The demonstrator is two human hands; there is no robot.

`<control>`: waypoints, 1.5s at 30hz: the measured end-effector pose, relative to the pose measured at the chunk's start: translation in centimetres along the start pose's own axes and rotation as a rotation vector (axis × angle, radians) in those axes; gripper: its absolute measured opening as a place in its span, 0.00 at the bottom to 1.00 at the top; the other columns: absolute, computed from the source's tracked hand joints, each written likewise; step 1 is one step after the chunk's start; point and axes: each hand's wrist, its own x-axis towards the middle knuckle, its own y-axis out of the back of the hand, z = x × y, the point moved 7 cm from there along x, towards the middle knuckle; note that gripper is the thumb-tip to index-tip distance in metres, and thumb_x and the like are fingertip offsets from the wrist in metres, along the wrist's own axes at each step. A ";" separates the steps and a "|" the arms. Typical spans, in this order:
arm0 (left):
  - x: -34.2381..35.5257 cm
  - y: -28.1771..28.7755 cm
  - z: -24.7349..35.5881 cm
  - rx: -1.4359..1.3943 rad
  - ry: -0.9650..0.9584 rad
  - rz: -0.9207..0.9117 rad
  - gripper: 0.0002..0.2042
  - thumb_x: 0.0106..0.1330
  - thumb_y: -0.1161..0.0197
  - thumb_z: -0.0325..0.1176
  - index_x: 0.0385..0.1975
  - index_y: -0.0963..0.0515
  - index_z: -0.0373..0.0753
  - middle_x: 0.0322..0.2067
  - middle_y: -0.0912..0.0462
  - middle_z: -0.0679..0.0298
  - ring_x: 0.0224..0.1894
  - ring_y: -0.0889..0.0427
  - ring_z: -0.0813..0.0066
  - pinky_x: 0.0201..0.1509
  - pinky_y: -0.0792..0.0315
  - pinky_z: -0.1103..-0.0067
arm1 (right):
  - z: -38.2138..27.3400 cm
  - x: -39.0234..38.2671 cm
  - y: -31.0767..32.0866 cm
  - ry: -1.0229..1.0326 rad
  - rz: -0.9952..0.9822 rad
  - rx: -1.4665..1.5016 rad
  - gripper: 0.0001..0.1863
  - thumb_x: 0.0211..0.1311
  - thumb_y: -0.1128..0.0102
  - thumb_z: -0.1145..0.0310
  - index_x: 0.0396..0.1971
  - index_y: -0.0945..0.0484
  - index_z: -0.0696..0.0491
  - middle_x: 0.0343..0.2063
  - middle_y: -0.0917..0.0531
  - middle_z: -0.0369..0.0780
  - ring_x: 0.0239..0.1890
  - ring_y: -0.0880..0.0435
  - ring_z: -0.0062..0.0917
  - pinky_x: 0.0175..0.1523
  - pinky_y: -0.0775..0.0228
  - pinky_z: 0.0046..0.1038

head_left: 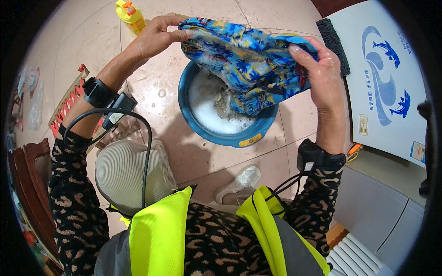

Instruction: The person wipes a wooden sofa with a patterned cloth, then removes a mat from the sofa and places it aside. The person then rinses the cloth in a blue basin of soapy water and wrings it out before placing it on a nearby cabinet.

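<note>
A wet blue garment [248,60], printed with palm trees and yellow and red patches, is stretched between my two hands above a basin. Its kind is not certain from its bunched shape. My left hand [159,37] pinches the upper left corner between thumb and fingers. At the other end, my right hand [322,69] grips the upper right edge, thumb on top. The lower folds hang down into the blue basin [216,139], which stands on the floor. White suds [200,92] float on the water, partly covered by the cloth.
Beyond my left hand stands a yellow bottle [133,19] with an orange pump. A white chest freezer [377,69] and grey cabinet [368,202] line the right side. To the left are a red-laced rack [69,101] and dark wooden furniture [32,170]. The tiled floor is wet.
</note>
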 end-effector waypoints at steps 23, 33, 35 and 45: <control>-3.9 -14.6 -6.4 0.881 -0.188 -0.548 0.09 0.47 0.33 0.33 0.29 0.15 0.45 0.49 0.25 0.63 0.63 0.36 0.61 0.59 0.40 0.57 | 24.9 -6.1 -18.3 -0.283 -0.775 -0.826 0.34 0.62 0.44 0.56 0.68 0.42 0.39 0.65 0.41 0.47 0.68 0.47 0.47 0.65 0.48 0.57; -1.3 -8.2 -2.6 0.370 -0.235 -0.241 0.12 0.54 0.31 0.35 0.36 0.19 0.39 0.44 0.22 0.58 0.49 0.23 0.60 0.49 0.25 0.67 | 20.9 -2.1 -12.0 -0.211 -0.541 -0.401 0.19 0.60 0.42 0.62 0.49 0.20 0.52 0.42 0.17 0.50 0.47 0.19 0.45 0.56 0.29 0.39; -0.7 -6.0 -1.1 0.133 -0.201 -0.187 0.12 0.58 0.32 0.36 0.39 0.19 0.38 0.43 0.21 0.58 0.46 0.21 0.64 0.52 0.25 0.67 | 18.6 -1.2 -8.9 -0.295 -0.448 -0.259 0.18 0.61 0.42 0.61 0.46 0.19 0.56 0.40 0.16 0.48 0.44 0.18 0.39 0.54 0.29 0.36; -0.1 0.3 8.7 -0.405 -0.133 -0.114 0.15 0.63 0.35 0.29 0.49 0.23 0.34 0.41 0.18 0.63 0.43 0.20 0.75 0.50 0.25 0.75 | 4.8 -0.2 -1.2 -0.080 -0.318 0.075 0.15 0.66 0.45 0.60 0.41 0.19 0.56 0.27 0.18 0.30 0.30 0.23 0.12 0.38 0.29 0.18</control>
